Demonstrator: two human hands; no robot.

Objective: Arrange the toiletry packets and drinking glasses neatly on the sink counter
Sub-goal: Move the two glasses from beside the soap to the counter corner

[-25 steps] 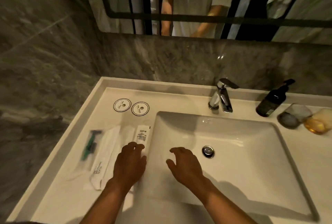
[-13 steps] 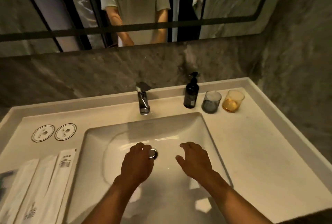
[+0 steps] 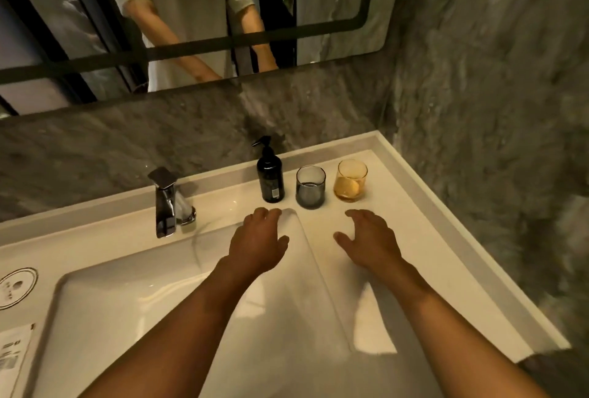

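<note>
1. While both my hands hang over the far right part of the sink, neither grips anything: left hand (image 3: 256, 246) is palm down, fingers loosely spread, above the basin's (image 3: 159, 302) far right corner; right hand (image 3: 371, 243) is palm down, fingers apart, over the white tabletop (image 3: 424, 238) just right of the basin.
2. Grey glass (image 3: 310, 186) stands upright on the tabletop at the far right, just beyond the gap between my hands. Not touching either.
3. Amber glass (image 3: 350, 180) is upright just right of the grey one, small gap between them, near the far right corner.
4. Black pump bottle (image 3: 270, 174) stands just left of the grey glass; the three form a row along the back ledge.
5. Chrome faucet (image 3: 167, 203) sits left of the bottle, behind the basin.
6. Toiletry packet (image 3: 12, 356) lies at the near left edge of view, mostly cut off; a round coaster (image 3: 16, 287) lies beyond it, also cropped.
7. Mirror (image 3: 191, 15) above reflects my arms.
</note>
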